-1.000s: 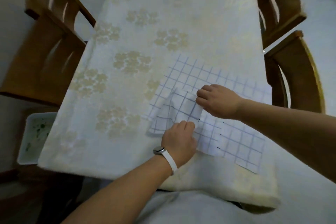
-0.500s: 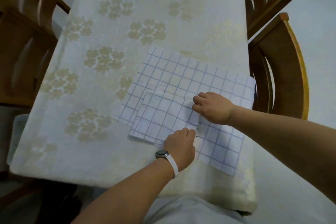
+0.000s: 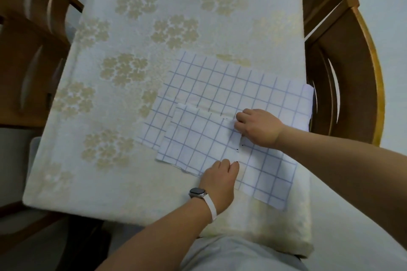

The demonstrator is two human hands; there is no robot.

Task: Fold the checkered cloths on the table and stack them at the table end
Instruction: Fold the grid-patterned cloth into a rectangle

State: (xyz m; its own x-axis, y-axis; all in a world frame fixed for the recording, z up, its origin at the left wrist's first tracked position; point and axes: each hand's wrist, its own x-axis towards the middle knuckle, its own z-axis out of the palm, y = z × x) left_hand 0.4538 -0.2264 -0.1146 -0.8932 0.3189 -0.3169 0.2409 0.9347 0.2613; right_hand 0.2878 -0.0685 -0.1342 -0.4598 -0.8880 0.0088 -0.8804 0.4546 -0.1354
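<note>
- The folded checkered cloth (image 3: 198, 138) lies on a larger spread checkered cloth (image 3: 253, 86), near the table's (image 3: 154, 28) near right corner.
- The right hand (image 3: 257, 127) pinches its far right corner; the left hand (image 3: 220, 179) pinches the near right one.
- It extends leftward from both hands, so the next fold probably carries that edge left.

Dim, flat indoor light w/ soft shadows, slight softness, strong wide-angle bending at edges.
</note>
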